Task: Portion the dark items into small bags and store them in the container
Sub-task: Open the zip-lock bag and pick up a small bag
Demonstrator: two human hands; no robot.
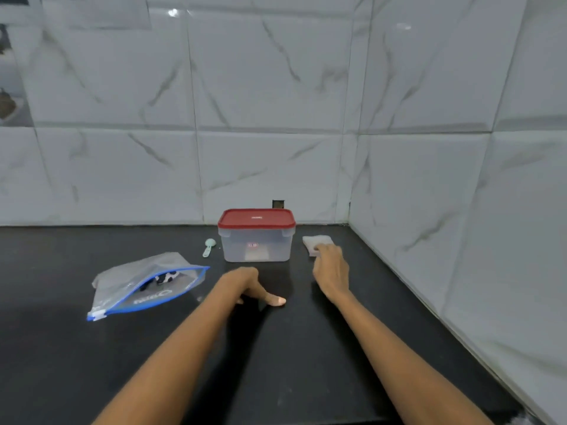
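Note:
A clear plastic container [256, 246] with a red lid [256, 218] shut on it stands at the back of the black counter [306, 348]. A large zip bag [144, 283] with a blue seal lies open at the left, with dark items [164, 279] inside. A stack of small clear bags [316, 241] lies right of the container. My right hand [331, 274] reaches onto that stack, fingertips touching its near edge. My left hand [251, 286] rests on the counter in front of the container, fingers curled, thumb out, holding nothing.
A pale green measuring spoon [208, 246] lies just left of the container. White marble-look tiled walls [276, 118] close the counter at the back and at the right, forming a corner. A small dark opening [278, 204] sits in the wall behind the container.

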